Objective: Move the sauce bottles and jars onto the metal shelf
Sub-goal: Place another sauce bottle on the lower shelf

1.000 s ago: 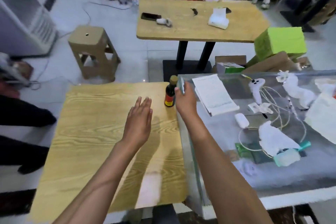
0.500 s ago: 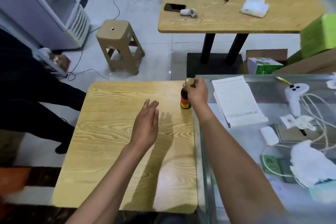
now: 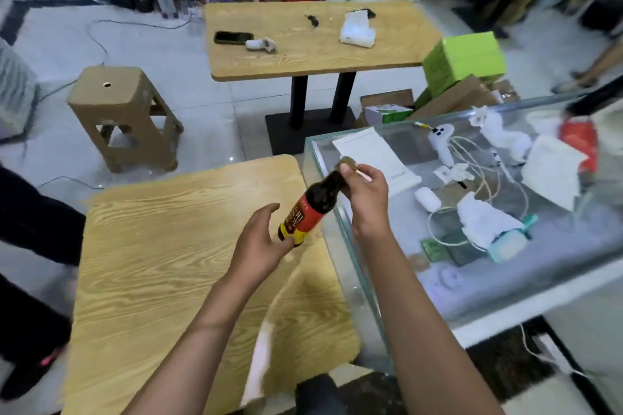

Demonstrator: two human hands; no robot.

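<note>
A dark sauce bottle (image 3: 312, 207) with a red and yellow label and a gold cap hangs tilted in the air above the right side of the near wooden table (image 3: 161, 266). My right hand (image 3: 365, 194) grips its neck just below the cap. My left hand (image 3: 261, 244) cups the bottom of the bottle, thumb and fingers curled around its base. No metal shelf is in view.
A glass counter (image 3: 472, 280) at the right carries papers, white cables and small devices. Beyond stand a brown stool (image 3: 118, 108), a second wooden table (image 3: 313, 40) with a phone, and green boxes (image 3: 465, 59). A person in dark clothes (image 3: 30, 232) is at the left edge.
My right hand has lifted the bottle off the table's far right corner and tilted it toward me. My left hand has come up from over the table to hold the bottle's base.
</note>
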